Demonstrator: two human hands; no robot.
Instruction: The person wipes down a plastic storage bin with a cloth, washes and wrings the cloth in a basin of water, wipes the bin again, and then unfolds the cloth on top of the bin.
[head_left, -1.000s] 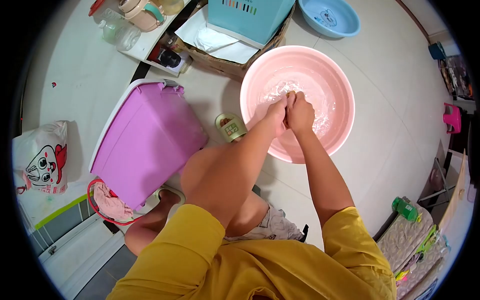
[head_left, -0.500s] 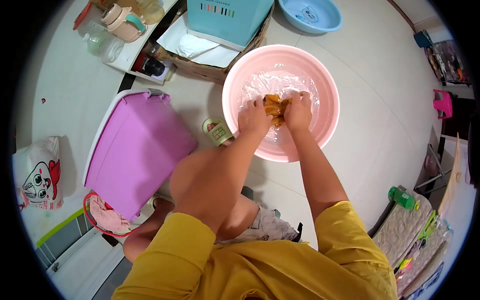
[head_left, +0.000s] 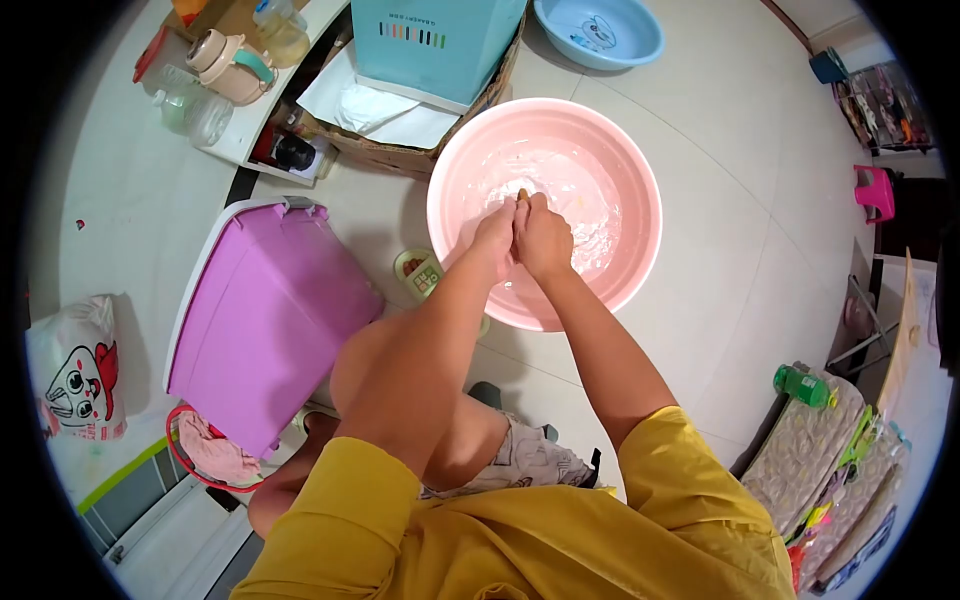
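A pink basin (head_left: 640, 230) of rippling water stands on the floor in front of me. Inside it, my left hand (head_left: 494, 236) and my right hand (head_left: 545, 238) are pressed together, fingers closed. A small tip of wet brown cloth (head_left: 522, 194) shows between them at the top; the rest is hidden by the hands. Both are gripping the cloth over the left half of the basin.
Left of the basin lies a purple storage bin (head_left: 270, 310), with a green slipper (head_left: 418, 272) between them. Behind stands a cardboard box holding a light-blue box (head_left: 430, 50). A blue basin (head_left: 600, 35) sits at the back.
My hands have come together from either side of the spread brown cloth and squeezed it between them. The cloth is now mostly covered. The view has shifted slightly.
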